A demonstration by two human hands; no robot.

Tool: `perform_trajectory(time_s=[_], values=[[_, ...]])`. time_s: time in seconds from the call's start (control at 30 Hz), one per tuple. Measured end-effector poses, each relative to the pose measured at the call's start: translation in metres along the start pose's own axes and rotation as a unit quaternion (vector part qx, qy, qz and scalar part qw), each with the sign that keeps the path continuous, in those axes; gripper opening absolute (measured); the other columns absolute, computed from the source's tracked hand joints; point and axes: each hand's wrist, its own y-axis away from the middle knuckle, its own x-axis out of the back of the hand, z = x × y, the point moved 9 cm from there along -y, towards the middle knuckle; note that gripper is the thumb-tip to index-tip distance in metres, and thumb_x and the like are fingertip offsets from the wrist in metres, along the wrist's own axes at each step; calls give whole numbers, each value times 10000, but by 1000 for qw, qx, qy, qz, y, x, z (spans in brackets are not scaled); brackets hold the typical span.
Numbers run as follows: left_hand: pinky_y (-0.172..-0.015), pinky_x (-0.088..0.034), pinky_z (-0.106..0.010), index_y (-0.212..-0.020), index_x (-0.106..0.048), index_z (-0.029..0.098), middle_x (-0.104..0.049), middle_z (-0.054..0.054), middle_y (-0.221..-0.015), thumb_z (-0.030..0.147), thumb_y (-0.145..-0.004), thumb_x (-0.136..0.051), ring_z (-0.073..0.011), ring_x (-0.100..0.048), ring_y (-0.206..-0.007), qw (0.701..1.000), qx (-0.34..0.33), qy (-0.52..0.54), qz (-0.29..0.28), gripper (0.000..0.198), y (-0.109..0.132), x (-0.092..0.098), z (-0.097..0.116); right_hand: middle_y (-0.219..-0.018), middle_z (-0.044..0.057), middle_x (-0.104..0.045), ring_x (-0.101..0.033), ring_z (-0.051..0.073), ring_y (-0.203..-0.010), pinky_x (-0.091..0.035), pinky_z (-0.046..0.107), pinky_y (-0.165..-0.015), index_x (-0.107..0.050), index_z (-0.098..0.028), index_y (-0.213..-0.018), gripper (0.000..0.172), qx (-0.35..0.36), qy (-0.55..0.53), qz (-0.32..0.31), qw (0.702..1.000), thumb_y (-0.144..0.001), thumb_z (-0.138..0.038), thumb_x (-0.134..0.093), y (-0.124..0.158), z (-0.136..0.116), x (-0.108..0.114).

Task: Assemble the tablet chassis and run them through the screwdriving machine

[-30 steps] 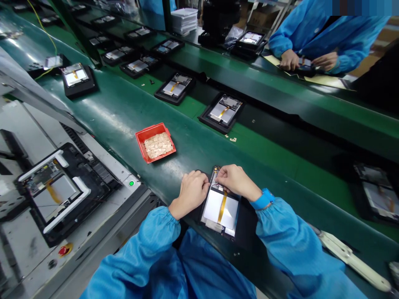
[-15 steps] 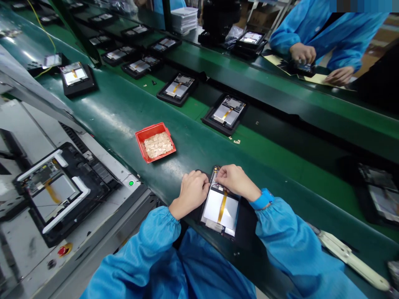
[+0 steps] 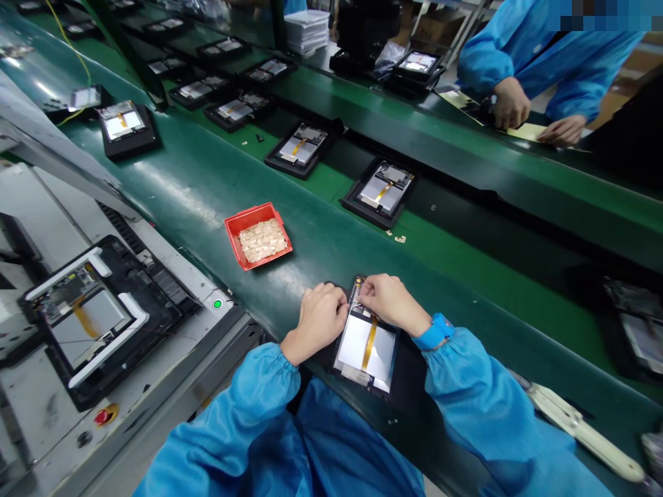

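Observation:
An opened tablet (image 3: 355, 343) lies in front of me on a black pad (image 3: 411, 369), its silver battery crossed by an orange flat cable. My left hand (image 3: 320, 316) rests at the tablet's upper left edge with its fingers curled closed. Over the circuit end, my right hand (image 3: 389, 301) has thumb and fingertips pinched together. A thin dark wire shows between the fingertips of both hands. Whatever is in either pinch is too small or hidden to name. A blue band circles my right wrist.
A red tray (image 3: 284, 257) of small beige pieces stands on the green bench left of the tablet. Beyond, a conveyor (image 3: 450, 259) carries several opened tablets (image 3: 380, 188). A pale-handled tool (image 3: 580, 428) lies at right, a machine fixture (image 3: 155, 314) at left. A co-worker's hands (image 3: 512, 103) work across the line.
The tablets on the conveyor have shifted slightly to the right. Across the line, the co-worker's hand has moved a little. My hands stay nearly still at the tablet's upper end.

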Motion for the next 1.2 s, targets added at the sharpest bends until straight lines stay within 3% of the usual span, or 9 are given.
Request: perform_trajectory(time_s=[0.6,1.2], values=[[-754,-321,-358,-812,-610,226,-644,-27,-868,224,-886,-574,-214,-556,-903,1000,-1,-4,14,82,-1,-4,2,-690,29,-700,-633,149,-621,-377,212,-554,-658,-202,-686,91,7,-41,-5,999,-764,-247,-673,-2,4,-2],[-751,-330,-359,-816,-610,230,-636,-14,-858,222,-875,-590,-209,-556,-892,1000,-7,-13,26,63,1,-2,4,-683,27,-691,-640,153,-636,-379,215,-569,-637,-207,-685,91,18,-25,2,1000,-772,-229,-654,0,3,-3]])
